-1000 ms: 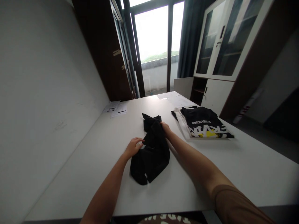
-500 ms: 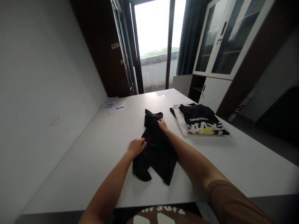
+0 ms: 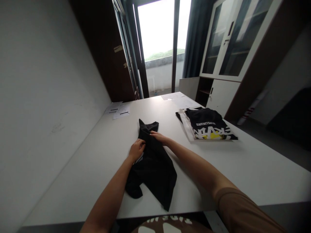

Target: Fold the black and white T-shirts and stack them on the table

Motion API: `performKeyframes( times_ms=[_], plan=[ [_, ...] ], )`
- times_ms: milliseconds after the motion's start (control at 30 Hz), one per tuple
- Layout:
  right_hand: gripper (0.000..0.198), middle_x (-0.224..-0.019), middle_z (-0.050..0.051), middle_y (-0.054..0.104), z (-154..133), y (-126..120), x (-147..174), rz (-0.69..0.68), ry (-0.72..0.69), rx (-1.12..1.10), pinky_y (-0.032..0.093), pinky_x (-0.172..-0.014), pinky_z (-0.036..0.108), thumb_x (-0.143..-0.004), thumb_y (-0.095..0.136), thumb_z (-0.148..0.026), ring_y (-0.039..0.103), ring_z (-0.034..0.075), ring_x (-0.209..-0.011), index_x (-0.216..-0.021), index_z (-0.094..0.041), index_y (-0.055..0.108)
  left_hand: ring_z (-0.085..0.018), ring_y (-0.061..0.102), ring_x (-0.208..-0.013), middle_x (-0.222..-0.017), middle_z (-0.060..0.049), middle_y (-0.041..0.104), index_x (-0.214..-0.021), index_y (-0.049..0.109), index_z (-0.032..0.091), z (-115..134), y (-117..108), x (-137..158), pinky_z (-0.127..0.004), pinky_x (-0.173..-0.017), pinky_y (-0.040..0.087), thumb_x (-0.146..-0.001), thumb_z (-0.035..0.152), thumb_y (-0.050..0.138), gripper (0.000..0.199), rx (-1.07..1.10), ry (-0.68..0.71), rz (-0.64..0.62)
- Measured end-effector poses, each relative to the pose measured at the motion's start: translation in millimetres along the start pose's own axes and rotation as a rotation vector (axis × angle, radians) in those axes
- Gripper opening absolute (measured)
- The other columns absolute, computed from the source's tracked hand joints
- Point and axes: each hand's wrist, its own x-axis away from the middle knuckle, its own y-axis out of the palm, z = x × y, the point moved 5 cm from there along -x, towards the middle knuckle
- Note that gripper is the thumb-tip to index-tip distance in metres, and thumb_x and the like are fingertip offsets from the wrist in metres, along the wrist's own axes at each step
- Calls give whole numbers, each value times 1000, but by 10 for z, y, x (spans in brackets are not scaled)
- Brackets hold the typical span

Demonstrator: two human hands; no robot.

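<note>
At six o'clock, pinches black garment (image 3: 156, 165) with left hand (image 3: 137, 149) and right hand (image 3: 158, 137); seems light, limp; grip by edges.

Crumpled black cloth garment (image 3: 156, 165): matt, soft, creased, fairly smooth weave. Long white tabletop (image 3: 102, 145): smooth, hard, low sheen, with a bright glare patch at the far end. Folded stack of black and white cloth garments (image 3: 206, 118): matt fabric, flat white and yellow print on top. White printed sheets (image 3: 120, 116): thin paper, matt. Pale grey wall (image 3: 48, 81): matt, scuffed. Tall cabinet's clear door panels (image 3: 235, 55): glossy glass. Brown sleeve (image 3: 238, 207): matt cloth.
</note>
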Motion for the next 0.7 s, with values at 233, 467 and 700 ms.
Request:
performKeyframes(
  times_ms=[233, 467, 700],
  plan=[
    [17, -70, -4, 50, -113, -294, -76, 390, -107, 191, 42, -64, 24, -86, 52, -36, 49, 15, -69, -77, -23, 47, -30, 69, -100, -106, -11, 75, -115, 74, 30, -90, -51, -19, -39, -92, 47, -93, 34, 62, 25, -327, -130, -28],
    [18, -70, -2, 49, -265, -440, -19, 621, -202, 345, 37, -63, 26, -85, 44, -35, 45, 17, -72, -70, -24, 41, -34, 70, -101, -105, -17, 76, -127, 69, 27, -502, -352, -11, -43, -90, 47, -93, 45, 59, 40, -534, -435, 27],
    [23, -69, 2, 53, -281, -841, 110, 754, -73, 550, 35, -69, 30, -89, 48, -36, 47, 21, -73, -70, -24, 48, -39, 65, -113, -112, -21, 74, -134, 63, 19, -806, -777, 70, -56, -101, 36, -97, 42, 47, 47, -738, -607, 105]
  ],
)
